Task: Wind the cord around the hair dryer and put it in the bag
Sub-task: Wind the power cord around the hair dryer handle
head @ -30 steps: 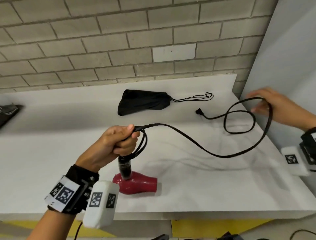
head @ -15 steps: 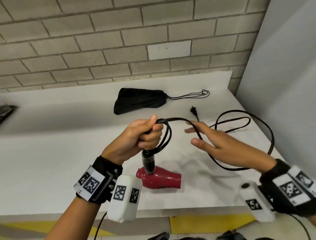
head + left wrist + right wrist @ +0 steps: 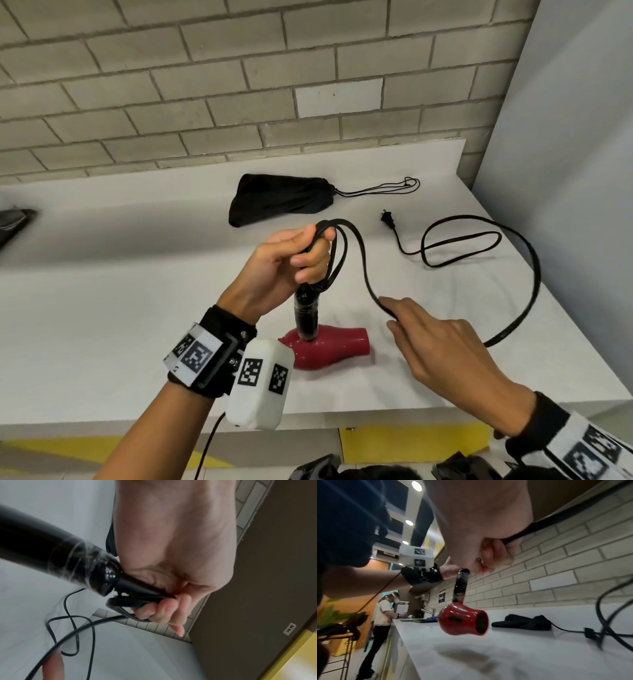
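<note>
The hair dryer hangs nozzle-down just above the white counter, its red body (image 3: pixel 329 346) (image 3: pixel 462 620) below its black handle (image 3: pixel 306 315) (image 3: pixel 60 555). My left hand (image 3: pixel 308 263) (image 3: pixel 171 588) grips the handle's top end together with loops of the black cord (image 3: pixel 356 253) (image 3: pixel 68 635). From there the cord drops to my right hand (image 3: pixel 394 315) (image 3: pixel 488 555), whose fingers curl round it beside the dryer. The rest trails right across the counter in a big loop to the plug (image 3: pixel 387 219) (image 3: pixel 590 632). A black drawstring bag (image 3: pixel 281 200) (image 3: pixel 522 622) lies flat behind.
The white counter (image 3: pixel 102 325) ends at a brick wall (image 3: pixel 205 102) behind and a grey panel (image 3: pixel 565 171) on the right. A dark object (image 3: pixel 13 222) lies at the far left edge. In the right wrist view another person (image 3: pixel 385 609) stands far along the counter.
My right hand came in from the far right with the cord, passed close to my left hand, then dropped beside the dryer's body. The left hand keeps its grip.
</note>
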A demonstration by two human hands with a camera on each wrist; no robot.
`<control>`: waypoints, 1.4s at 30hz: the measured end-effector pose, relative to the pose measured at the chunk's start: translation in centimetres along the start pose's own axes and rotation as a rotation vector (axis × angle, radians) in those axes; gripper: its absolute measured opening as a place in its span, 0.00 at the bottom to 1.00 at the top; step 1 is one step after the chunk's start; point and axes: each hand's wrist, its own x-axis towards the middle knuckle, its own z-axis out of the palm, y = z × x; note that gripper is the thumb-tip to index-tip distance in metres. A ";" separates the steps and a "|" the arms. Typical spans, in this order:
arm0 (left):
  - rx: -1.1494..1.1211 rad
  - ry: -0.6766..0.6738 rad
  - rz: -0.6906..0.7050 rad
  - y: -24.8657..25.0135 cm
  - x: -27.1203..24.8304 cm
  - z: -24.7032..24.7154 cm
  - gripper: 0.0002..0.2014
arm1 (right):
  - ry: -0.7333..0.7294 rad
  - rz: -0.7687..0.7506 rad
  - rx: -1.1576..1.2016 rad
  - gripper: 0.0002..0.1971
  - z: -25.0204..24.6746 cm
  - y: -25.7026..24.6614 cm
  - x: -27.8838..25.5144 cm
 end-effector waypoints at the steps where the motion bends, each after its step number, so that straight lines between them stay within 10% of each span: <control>1: 0.006 -0.004 0.003 -0.2 0.1 0.1 0.14 | 0.000 -0.036 -0.051 0.20 -0.1 -0.3 0.1; 8: 0.145 -0.006 -0.031 -1.7 0.5 1.7 0.15 | 0.030 -0.267 -0.141 0.31 -2.1 -2.0 1.5; 17: 0.248 -0.015 -0.131 -2.7 0.3 3.5 0.15 | 0.315 -0.442 -0.089 0.05 -4.6 -3.2 3.5; 19: 0.293 -0.033 -0.140 -2.8 0.4 4.0 0.16 | 0.366 -0.342 -0.004 0.13 -5.7 -3.1 4.6; 31: 0.329 -0.068 -0.166 -2.9 0.5 4.1 0.22 | -0.322 -0.098 0.596 0.22 -4.6 3.0 7.8; 38: 0.031 -0.070 -0.147 -2.9 0.8 2.5 0.15 | 0.102 0.116 1.071 0.12 -1.4 0.1 6.3; 42: -0.129 -0.131 -0.168 -3.4 1.2 2.5 0.12 | 0.312 0.287 1.230 0.30 -0.4 -1.1 7.5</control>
